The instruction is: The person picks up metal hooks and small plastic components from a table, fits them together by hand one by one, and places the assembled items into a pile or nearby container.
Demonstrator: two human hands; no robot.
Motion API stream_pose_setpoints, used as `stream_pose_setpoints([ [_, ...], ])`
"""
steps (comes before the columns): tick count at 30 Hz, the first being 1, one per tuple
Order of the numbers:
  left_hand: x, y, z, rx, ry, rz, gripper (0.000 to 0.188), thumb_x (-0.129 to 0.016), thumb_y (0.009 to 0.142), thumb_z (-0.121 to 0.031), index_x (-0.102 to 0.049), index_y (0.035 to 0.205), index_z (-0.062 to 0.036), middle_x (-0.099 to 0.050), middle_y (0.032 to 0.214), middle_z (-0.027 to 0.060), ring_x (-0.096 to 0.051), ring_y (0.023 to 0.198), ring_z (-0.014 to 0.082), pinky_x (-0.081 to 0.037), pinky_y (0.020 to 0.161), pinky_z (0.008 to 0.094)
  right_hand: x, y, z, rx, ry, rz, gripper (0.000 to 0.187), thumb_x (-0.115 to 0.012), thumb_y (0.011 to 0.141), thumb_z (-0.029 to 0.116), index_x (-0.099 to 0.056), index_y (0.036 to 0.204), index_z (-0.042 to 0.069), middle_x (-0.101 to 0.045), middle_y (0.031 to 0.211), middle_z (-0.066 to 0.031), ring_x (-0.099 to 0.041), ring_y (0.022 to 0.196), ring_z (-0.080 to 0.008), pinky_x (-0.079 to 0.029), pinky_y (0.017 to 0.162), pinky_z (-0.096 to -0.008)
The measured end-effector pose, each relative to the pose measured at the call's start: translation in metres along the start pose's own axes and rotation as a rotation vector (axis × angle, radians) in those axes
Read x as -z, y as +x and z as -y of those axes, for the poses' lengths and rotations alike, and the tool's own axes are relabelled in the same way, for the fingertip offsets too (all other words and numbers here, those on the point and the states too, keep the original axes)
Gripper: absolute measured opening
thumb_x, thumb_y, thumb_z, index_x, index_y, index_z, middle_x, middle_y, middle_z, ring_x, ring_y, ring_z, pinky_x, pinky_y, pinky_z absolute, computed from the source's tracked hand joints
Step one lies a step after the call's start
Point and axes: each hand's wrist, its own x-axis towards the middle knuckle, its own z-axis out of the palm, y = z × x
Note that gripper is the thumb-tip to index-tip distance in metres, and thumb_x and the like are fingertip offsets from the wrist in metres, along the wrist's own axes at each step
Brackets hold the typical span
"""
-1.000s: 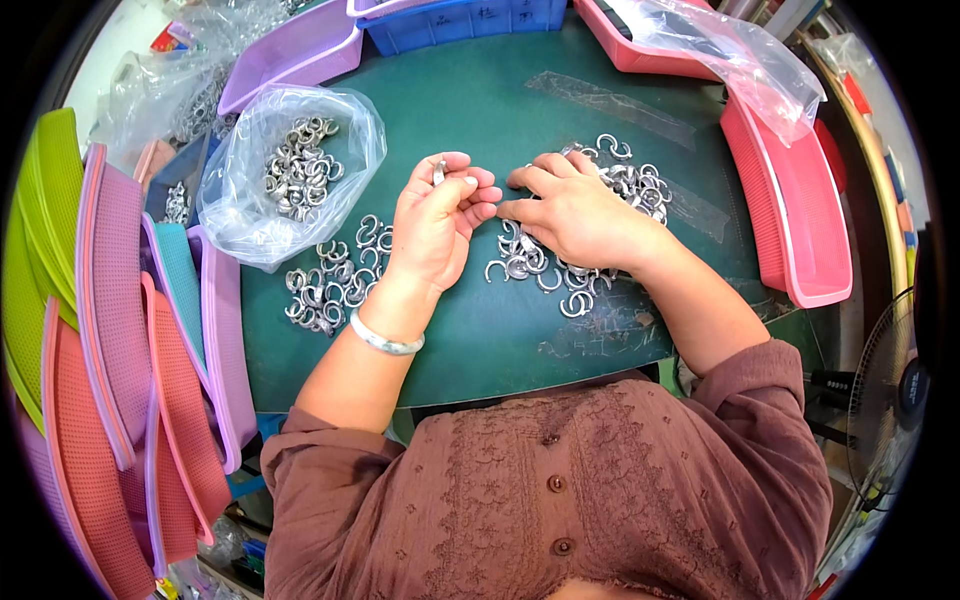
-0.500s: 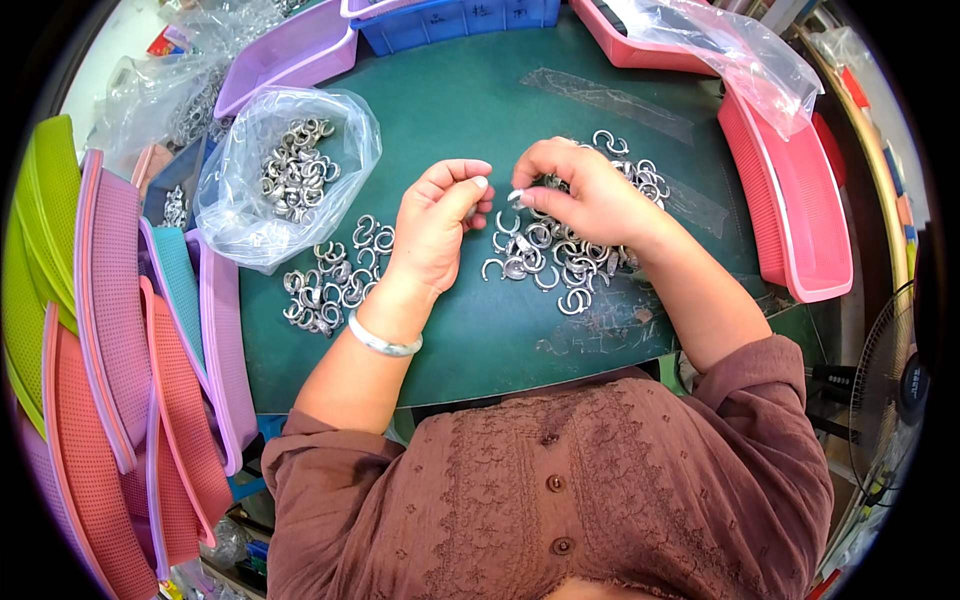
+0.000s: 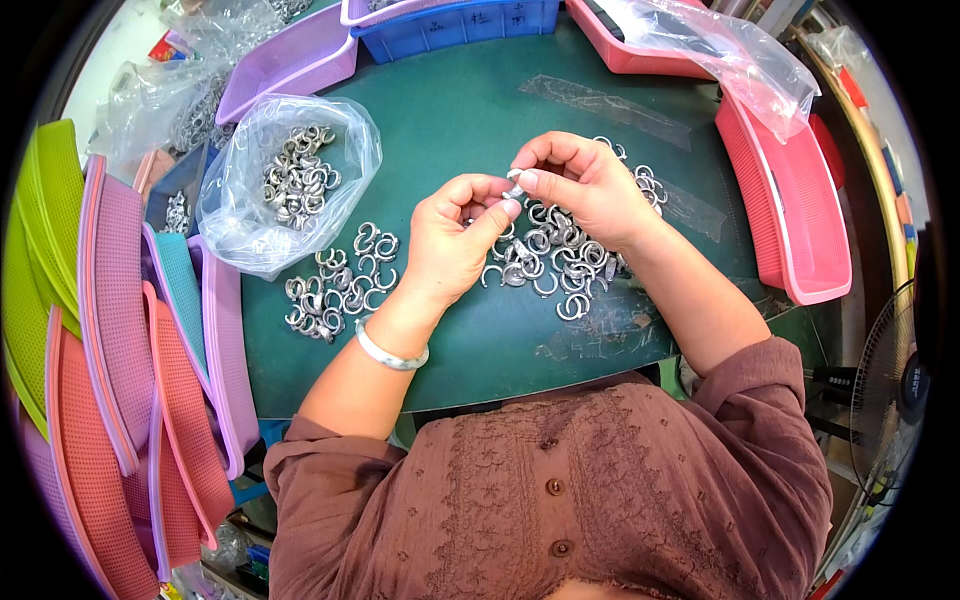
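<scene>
Over the table my left hand (image 3: 450,240) and my right hand (image 3: 585,195) meet at the fingertips. Between them is a small silver C-shaped metal ring (image 3: 515,178). My right thumb and forefinger pinch its upper part, while the left thumb and forefinger close on its lower end; fingers cover much of it. Under and around my right hand spreads a heap of similar C-shaped rings (image 3: 540,240). A smaller pile of rings (image 3: 325,295) lies left of my left wrist. Behind that pile, an open clear plastic bag (image 3: 235,225) holds more of them.
The green table (image 3: 450,90) carries strips of clear tape. A purple basket (image 3: 290,65), a blue basket (image 3: 460,30) and pink baskets (image 3: 785,200) line its far and right edges. Stacked colourful baskets (image 3: 120,300) crowd the left side. A fan (image 3: 885,390) stands at right.
My left hand has moved right and slightly down, its fingers now meeting the ring in my right hand. The right hand has stayed nearly in place.
</scene>
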Motion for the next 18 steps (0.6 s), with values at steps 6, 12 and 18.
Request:
stream_pose_setpoints([
  [6,0.0007,-0.0008,0.0022,-0.081,-0.045,-0.08,0.012,-0.06,0.082,-0.003,-0.06,0.094,-0.0006,-0.058,0.082,-0.0019,-0.05,0.071,0.0031,-0.04,0.064,0.0157,-0.0014,-0.0004,0.0017,0.01,-0.033,-0.021,0.011,-0.061,0.081,0.007,-0.059,0.089,0.001,-0.058,0.08,0.001,-0.052,0.075,-0.005,-0.042,0.067,-0.0197],
  [12,-0.0024,-0.002,-0.0031,-0.106,-0.053,-0.116,0.012,-0.063,0.081,-0.007,-0.06,0.092,-0.003,-0.054,0.074,-0.0051,-0.042,0.061,0.001,-0.033,0.053,0.0145,-0.0004,-0.0005,-0.0009,-0.045,-0.066,-0.046,0.014,-0.062,0.081,0.01,-0.06,0.091,0.0,-0.058,0.078,0.0004,-0.051,0.071,-0.0048,-0.042,0.065,-0.019],
  [18,-0.0039,-0.0025,-0.0042,-0.132,-0.06,-0.111,0.011,-0.063,0.081,-0.009,-0.06,0.091,-0.0034,-0.053,0.072,-0.0052,-0.041,0.058,0.001,-0.032,0.05,0.0148,-0.0013,0.0002,-0.003,-0.079,-0.088,-0.03,0.017,-0.06,0.081,0.013,-0.062,0.091,-0.001,-0.06,0.076,-0.0006,-0.05,0.067,-0.0062,-0.041,0.061,-0.0196],
])
